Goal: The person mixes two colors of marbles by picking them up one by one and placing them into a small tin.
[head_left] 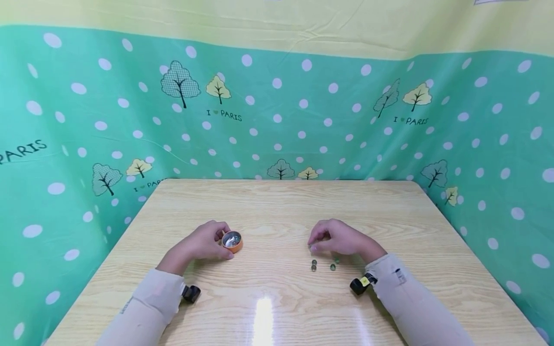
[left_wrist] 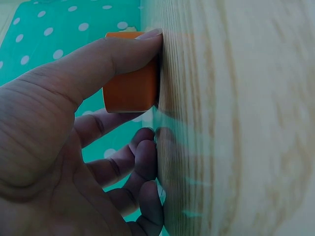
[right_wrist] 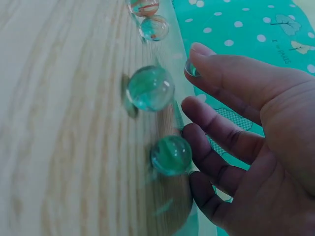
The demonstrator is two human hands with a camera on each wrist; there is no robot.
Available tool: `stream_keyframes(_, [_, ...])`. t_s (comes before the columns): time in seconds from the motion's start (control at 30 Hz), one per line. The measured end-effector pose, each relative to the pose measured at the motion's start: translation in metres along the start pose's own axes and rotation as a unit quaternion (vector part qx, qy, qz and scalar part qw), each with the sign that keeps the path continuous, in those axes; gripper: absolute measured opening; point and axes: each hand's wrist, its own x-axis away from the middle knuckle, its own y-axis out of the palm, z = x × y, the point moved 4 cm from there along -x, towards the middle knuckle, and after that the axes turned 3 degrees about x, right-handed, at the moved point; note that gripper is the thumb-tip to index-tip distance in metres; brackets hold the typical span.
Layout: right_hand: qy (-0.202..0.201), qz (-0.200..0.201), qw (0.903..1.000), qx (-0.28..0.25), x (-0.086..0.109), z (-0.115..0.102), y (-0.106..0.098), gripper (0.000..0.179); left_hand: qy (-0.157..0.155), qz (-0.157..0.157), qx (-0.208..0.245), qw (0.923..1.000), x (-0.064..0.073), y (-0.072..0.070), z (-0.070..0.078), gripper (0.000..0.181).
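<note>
On the left of the table, my left hand (head_left: 207, 241) holds a small round orange tin (head_left: 232, 248) between thumb and fingers. The tin stands upright with its silvery inside facing up; something shiny shows in it, too small to make out. In the left wrist view the thumb lies along the tin's orange side (left_wrist: 132, 88). My right hand (head_left: 339, 237) pinches a clear glass marble (right_wrist: 192, 69) between thumb and index finger, just off the tabletop. Beside that hand several marbles lie on the wood, among them a green one (right_wrist: 171, 155) and a clear greenish one (right_wrist: 150, 88).
The light wood table (head_left: 268, 206) stretches out under both hands. A green dotted curtain (head_left: 277, 101) hangs behind it and along both sides. Each sleeve cuff has a black wrist camera (head_left: 191, 293) strapped on. Glare marks the front of the table.
</note>
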Motion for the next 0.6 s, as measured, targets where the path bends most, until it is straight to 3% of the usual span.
stream_keyframes(0.23, [0.019,0.013,0.9997,-0.003,-0.004,-0.006,-0.001,0.009,-0.004,-0.004,0.007,1.0,0.0,0.0,0.0,0.047])
stream_keyframes(0.6, [0.01,0.03,0.9995,-0.004,-0.02,-0.018,-0.001,0.011,-0.003,-0.005,0.015,0.9999,0.0,0.001,-0.001,0.048])
